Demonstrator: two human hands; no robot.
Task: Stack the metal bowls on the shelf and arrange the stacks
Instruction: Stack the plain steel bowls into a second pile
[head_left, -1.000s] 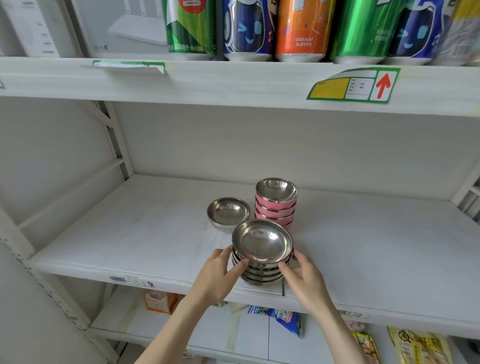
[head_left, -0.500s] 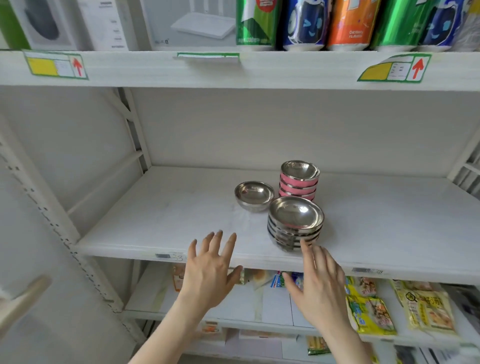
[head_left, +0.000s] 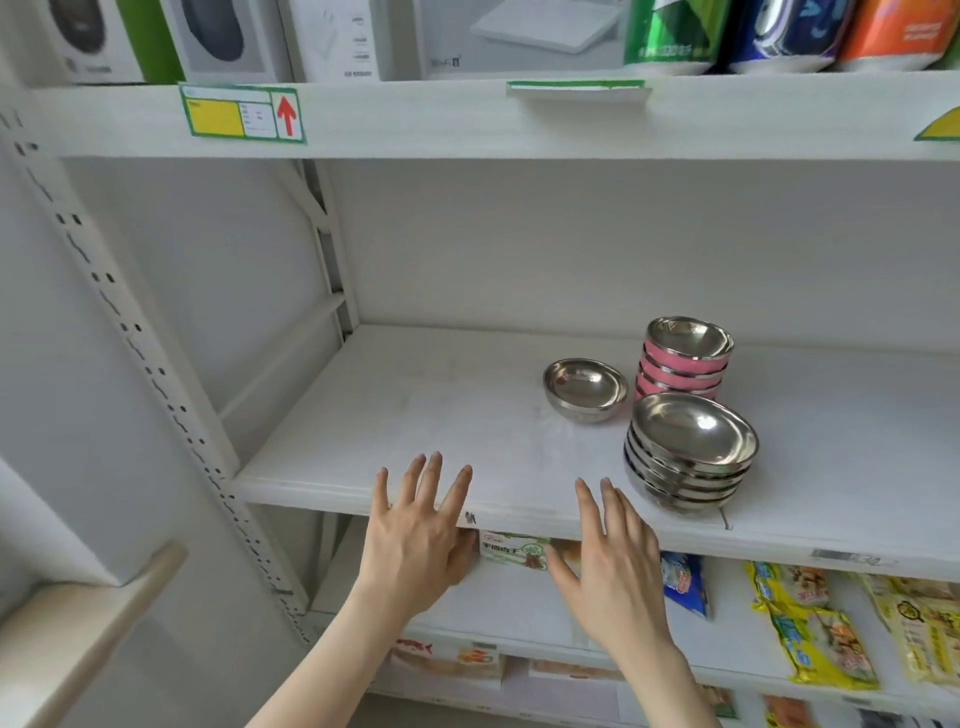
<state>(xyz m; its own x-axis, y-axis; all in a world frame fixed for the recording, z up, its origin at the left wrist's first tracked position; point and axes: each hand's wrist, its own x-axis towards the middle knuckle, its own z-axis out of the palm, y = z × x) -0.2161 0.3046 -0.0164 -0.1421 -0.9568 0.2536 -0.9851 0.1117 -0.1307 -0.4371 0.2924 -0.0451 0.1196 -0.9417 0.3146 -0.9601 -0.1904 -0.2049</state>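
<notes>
Left hand (head_left: 415, 540) and right hand (head_left: 610, 569) hover empty before steel bowl stack (head_left: 688, 452).

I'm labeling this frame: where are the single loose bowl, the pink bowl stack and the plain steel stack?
single loose bowl (head_left: 585, 388), head view, inner bottom.
pink bowl stack (head_left: 680, 370), head view, pink side wall.
plain steel stack (head_left: 693, 430), head view, top bowl's inside.

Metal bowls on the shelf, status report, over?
Both hands, left and right, open, empty. Plain steel bowl stack near edge; single steel bowl unstacked.
</notes>
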